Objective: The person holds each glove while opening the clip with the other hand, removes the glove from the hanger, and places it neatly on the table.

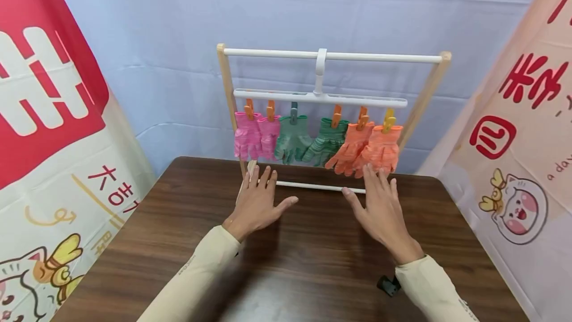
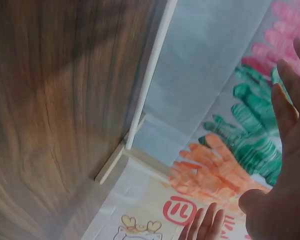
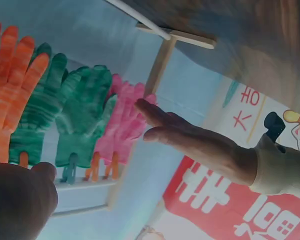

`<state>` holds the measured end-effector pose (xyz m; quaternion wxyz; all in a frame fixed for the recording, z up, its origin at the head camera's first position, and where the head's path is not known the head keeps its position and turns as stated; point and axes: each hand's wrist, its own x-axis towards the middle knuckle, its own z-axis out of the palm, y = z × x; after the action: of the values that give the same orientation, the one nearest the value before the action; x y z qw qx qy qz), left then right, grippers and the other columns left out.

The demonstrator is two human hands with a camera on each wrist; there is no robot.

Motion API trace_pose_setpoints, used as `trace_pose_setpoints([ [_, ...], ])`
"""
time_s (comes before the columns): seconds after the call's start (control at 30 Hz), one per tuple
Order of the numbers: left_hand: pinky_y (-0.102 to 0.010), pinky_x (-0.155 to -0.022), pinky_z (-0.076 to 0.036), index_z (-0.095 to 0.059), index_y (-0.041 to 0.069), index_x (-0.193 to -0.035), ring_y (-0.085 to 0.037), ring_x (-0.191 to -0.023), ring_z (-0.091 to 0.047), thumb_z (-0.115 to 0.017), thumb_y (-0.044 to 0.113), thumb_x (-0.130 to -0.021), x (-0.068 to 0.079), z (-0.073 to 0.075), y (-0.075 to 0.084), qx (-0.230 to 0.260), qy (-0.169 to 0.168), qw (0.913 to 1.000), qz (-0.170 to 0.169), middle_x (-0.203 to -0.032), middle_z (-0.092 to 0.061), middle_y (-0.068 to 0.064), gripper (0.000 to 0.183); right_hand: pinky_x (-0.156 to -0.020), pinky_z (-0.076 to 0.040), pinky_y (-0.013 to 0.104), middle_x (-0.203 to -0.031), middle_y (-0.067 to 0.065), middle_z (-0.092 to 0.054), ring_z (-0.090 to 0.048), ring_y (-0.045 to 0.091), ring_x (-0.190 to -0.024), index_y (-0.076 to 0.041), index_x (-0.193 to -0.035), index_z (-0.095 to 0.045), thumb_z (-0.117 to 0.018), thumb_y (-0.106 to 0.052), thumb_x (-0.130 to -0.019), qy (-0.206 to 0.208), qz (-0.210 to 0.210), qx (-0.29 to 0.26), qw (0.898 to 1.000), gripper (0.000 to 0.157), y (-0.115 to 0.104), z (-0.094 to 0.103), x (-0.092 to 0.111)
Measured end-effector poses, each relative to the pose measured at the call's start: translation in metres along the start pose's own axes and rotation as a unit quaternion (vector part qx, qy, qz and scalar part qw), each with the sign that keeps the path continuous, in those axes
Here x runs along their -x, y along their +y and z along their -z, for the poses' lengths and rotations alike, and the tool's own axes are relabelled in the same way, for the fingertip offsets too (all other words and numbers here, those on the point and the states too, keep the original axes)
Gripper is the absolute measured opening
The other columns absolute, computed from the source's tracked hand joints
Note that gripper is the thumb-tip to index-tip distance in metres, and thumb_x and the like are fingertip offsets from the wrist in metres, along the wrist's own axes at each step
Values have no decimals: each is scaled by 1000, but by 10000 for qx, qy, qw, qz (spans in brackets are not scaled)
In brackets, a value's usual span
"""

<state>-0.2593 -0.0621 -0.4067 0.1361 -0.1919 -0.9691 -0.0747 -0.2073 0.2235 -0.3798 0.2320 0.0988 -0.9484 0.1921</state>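
Note:
My left hand is held over the table in front of the drying rack, fingers extended and thumb out, holding nothing. My right hand reaches forward the same way, its fingertips overlapping the lower edge of the right orange glove in the head view; whether they touch, I cannot tell. A white hanger hangs from the rack's top bar. Clipped along it are two pink gloves, two green gloves and a second orange glove. The clothespins are orange, teal and yellow.
The rack has wooden side posts and a white lower bar near the far edge of the brown wooden table. Behind it hangs a pale blue cloth. Printed curtains flank both sides. A small black object shows by the right sleeve.

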Motion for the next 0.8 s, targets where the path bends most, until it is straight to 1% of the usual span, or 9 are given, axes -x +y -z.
trace_pose_setpoints([
  [0.07, -49, -108, -2, -26, 10, -144, -32, -138, -2, -14, 80, -78, -4, 1, 8, 75, -68, 9999, -59, -149, -21, -10, 97, -106, 0, 54, -149, 13, -20, -9, 34, -137, -12, -147, -13, -42, -55, -91, 57, -47, 5, 10000, 76, 2, 4, -1],
  [0.13, -49, -108, -3, -25, 11, -144, -32, -138, -4, -14, 80, -78, -8, 3, 17, 125, -105, 9998, -105, -150, -20, -9, 97, -106, -1, 55, -149, 13, -20, -8, 33, -138, -10, -146, -15, -42, -54, -91, 110, -95, -16, 9999, 76, 3, 9, -2],
  [0.27, -50, -108, -6, -24, 12, -145, -33, -137, -8, -13, 81, -77, -16, 6, 37, 232, -123, 9995, -198, -150, -21, -8, 97, -105, -4, 56, -148, 14, -23, -12, 36, -136, -8, -146, -17, -43, -53, -91, 306, -144, -101, 9994, 76, 6, 20, -6],
  [0.43, -51, -108, -7, -27, 13, -144, -34, -136, -13, -12, 80, -78, -28, 9, 61, 244, -7, 9989, -388, -148, -24, -9, 96, -106, -5, 56, -148, 15, -23, -14, 40, -135, -10, -146, -17, -44, -50, -92, 618, -168, -222, 9977, 73, 11, 30, -11],
  [0.5, -50, -108, -9, -28, 13, -144, -34, -136, -16, -11, 80, -78, -32, 9, 69, 207, 45, 9986, -481, -148, -25, -9, 96, -105, -8, 57, -148, 15, -23, -15, 40, -134, -11, -146, -18, -44, -50, -92, 727, -180, -250, 9969, 72, 12, 34, -13],
  [0.67, -49, -107, -15, -27, 11, -144, -31, -136, -18, -9, 80, -78, -41, 12, 87, 233, 36, 9976, -654, -148, -25, -9, 97, -102, -14, 59, -147, 14, -25, -18, 39, -134, -10, -145, -21, -46, -49, -91, 931, -239, -360, 9947, 71, 16, 42, -17],
  [0.8, -48, -105, -22, -30, 10, -143, -29, -134, -24, -11, 79, -79, -47, 16, 99, 241, 190, 9965, -773, -145, -30, -9, 96, -100, -17, 60, -146, 16, -27, -20, 38, -133, -10, -145, -24, -46, -49, -91, 1074, -345, -458, 9926, 70, 19, 48, -21],
])
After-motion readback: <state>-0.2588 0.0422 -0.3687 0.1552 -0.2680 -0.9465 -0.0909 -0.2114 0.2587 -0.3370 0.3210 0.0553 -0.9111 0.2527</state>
